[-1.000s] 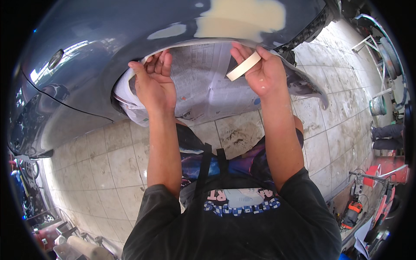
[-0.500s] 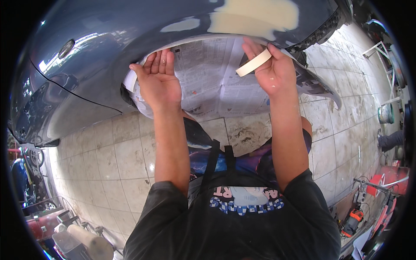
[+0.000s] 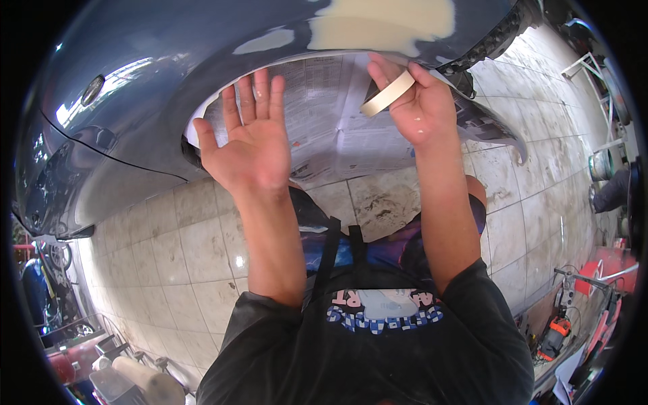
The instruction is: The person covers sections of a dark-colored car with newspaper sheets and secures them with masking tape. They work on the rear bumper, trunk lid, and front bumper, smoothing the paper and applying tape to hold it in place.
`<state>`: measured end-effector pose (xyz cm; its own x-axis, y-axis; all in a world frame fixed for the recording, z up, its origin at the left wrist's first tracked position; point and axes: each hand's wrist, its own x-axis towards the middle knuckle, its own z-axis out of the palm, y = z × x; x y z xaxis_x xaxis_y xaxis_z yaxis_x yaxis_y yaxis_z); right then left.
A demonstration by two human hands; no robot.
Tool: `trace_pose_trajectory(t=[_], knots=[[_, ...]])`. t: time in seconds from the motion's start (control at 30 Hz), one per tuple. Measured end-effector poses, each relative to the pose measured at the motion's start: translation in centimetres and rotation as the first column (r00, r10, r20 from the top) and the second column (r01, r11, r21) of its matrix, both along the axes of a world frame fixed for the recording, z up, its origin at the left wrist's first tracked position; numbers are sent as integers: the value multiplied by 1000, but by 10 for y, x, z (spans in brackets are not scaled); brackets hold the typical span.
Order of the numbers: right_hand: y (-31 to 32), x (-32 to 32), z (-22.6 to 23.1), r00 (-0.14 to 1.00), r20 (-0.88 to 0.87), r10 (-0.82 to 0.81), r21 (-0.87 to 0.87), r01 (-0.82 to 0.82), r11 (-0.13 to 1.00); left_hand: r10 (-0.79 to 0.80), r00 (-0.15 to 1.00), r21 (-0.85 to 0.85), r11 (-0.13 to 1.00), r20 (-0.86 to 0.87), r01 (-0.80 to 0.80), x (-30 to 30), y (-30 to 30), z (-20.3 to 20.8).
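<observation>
My left hand (image 3: 251, 152) is palm up with its fingers spread. It holds nothing, and its fingertips are close to the left part of the wheel arch edge. A roll of cream masking tape (image 3: 389, 95) hangs on my right hand (image 3: 426, 113), gripped between thumb and fingers near the arch's right side. Sheets of newspaper (image 3: 320, 131) line the wheel arch opening behind both hands. Above them curves the dark blue car fender (image 3: 182, 47), with a large beige filler patch (image 3: 385, 23) and a smaller pale patch (image 3: 264, 41).
Dirty floor tiles (image 3: 162, 256) spread below the car. A newspaper flap (image 3: 489, 131) juts out past the arch on the right. Further right are a paint bucket (image 3: 599, 165), another person's leg (image 3: 613, 192) and an orange-black tool (image 3: 555, 337). A paper roll (image 3: 148, 381) lies at lower left.
My left hand has drawn back slightly from the arch edge and its fingers have spread wider. My right hand keeps the tape at nearly the same place on the arch.
</observation>
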<state>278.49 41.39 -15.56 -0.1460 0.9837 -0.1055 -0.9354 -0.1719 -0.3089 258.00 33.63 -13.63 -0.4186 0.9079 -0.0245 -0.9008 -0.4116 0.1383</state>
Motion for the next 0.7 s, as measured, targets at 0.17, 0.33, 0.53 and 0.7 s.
trace_pose_trajectory(t=[0.17, 0.33, 0.53, 0.7], knots=[[-4, -1, 4, 1000, 9, -4, -37, 4, 999, -80, 996, -14, 997, -34, 79, 30, 3, 6], [-8, -2, 8, 998, 64, -12, -19, 13, 1000, -124, 992, -40, 992, -30, 123, 51, 8, 11], [-6, 2, 7, 999, -36, 11, -37, -12, 999, -161, 975, -96, 984, -153, 148, 70, 14, 11], [-16, 18, 1, 992, -110, -59, -21, 57, 998, -173, 963, -84, 984, -208, 159, 76, 16, 8]])
